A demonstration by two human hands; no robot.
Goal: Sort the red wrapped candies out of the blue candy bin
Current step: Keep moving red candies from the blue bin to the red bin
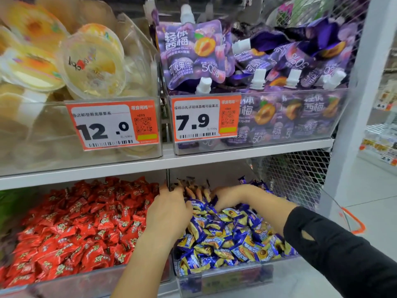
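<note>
Red wrapped candies (86, 229) heaped in the clear bin on the lower shelf, left of a thin divider; none plainly visible among the blue ones. Blue candy bin (225, 276) just beside it on the right, clear-walled, piled with blue-and-gold wrapped candies (227, 239).

Left hand (169, 209) reaching in from below across the divider, back of the hand up, fingers bent down into the blue pile at its rear left edge, close against a cluster of brownish wrapper ends (193, 190). Fingertips buried among the wrappers; cannot tell whether anything is pinched between them.

Right hand (232, 196) coming from the right in a black sleeve (335, 250), palm down, fingers curled over the back of the same pile, touching the blue candies. Grip hidden under the hand; cannot tell if a candy is held or only pressed.

Both hands near each other at the back of the blue bin, not touching.

Above, on the upper shelf: yellow jelly cups (92, 61) behind a price tag (111, 124) reading 12.0, and purple spouted pouches (195, 54) behind a second tag (206, 118) reading 7.9.
</note>
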